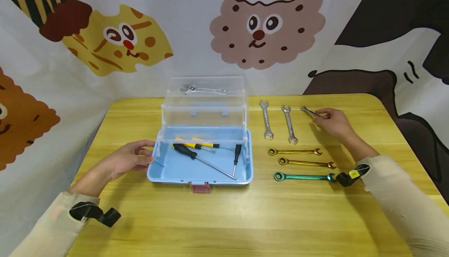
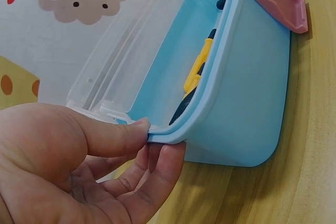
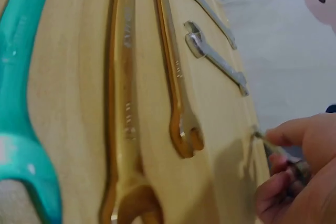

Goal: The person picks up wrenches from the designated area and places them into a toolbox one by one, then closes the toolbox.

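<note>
My left hand (image 1: 126, 158) pinches the left rim of a light blue toolbox (image 2: 236, 87), thumb on top and fingers under the edge. The toolbox stands open. Inside lie a large black screwdriver (image 1: 184, 150), a smaller black screwdriver (image 1: 237, 153) and two yellow-and-black screwdrivers (image 1: 207, 145). At the table's back right, my right hand (image 1: 333, 122) holds a small silver wrench (image 1: 308, 111) by one end, its other end pointing left; the gripped end is mostly hidden. Two silver open-end wrenches (image 1: 266, 120) lie left of that hand.
Nearer the front lie two gold ratchet wrenches (image 1: 296, 152) and a green ratchet wrench (image 1: 303, 177). An adjustable wrench (image 1: 207, 90) rests in the toolbox's raised clear tray (image 1: 203, 100). A pink latch (image 1: 201, 188) hangs at the toolbox front. A printed curtain (image 1: 189, 54) backs the wooden table (image 1: 210, 225).
</note>
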### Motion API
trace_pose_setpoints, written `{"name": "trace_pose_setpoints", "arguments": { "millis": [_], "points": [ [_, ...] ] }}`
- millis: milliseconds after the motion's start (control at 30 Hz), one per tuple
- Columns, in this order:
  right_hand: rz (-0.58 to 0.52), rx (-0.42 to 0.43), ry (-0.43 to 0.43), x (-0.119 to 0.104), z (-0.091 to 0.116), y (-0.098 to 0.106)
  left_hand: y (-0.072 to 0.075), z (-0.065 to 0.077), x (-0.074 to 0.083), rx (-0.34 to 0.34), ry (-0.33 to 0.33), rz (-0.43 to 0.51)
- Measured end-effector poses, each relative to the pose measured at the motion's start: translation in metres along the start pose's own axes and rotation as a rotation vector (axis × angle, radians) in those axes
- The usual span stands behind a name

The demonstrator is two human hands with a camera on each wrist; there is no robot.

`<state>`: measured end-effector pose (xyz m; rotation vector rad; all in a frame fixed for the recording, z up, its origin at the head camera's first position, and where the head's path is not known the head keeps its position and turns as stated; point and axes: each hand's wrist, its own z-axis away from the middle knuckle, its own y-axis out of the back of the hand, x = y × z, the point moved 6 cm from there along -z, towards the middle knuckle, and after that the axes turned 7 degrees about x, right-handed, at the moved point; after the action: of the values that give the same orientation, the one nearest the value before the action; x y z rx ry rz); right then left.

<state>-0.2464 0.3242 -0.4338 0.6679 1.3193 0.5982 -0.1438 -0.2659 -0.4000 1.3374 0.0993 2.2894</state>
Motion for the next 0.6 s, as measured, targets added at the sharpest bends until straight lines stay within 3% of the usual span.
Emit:
{"name": "trace_pose_setpoints", "arguments": {
  "millis": [233, 600],
  "points": [
    [-0.128, 0.098, -0.041, 0.011, -0.002, -0.001, 0.0, 0.0, 0.0, 0.0, 0.005, -0.011],
    [-0.19, 0.119, -0.029, 0.013, -0.004, -0.003, 0.001, 0.0, 0.0, 0.002, -0.014, -0.017]
  ]
}}
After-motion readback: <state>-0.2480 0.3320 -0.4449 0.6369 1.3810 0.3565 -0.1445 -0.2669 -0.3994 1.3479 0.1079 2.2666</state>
